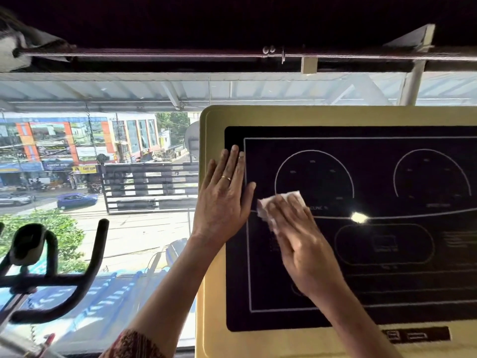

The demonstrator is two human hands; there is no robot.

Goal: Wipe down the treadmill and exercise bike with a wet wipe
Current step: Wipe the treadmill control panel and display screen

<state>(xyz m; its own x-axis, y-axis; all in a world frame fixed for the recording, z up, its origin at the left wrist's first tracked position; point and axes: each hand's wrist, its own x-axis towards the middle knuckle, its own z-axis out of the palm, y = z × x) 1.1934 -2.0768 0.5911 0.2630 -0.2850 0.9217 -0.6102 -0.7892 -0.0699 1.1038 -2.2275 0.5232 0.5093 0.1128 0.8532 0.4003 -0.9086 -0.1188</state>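
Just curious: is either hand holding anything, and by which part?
Nothing is gripped. The right hand presses the wipe on the screen under its fingers; the left hand lies flat beside it.

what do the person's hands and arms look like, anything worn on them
The left hand wears a thin gold ring. The right hand shows no ring, though it is blurred. The left forearm and right forearm are bare; a patterned red-brown sleeve starts near the left elbow.

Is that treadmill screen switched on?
Off, apparently: the black glossy treadmill display panel shows only thin white outlines, no lit numbers.
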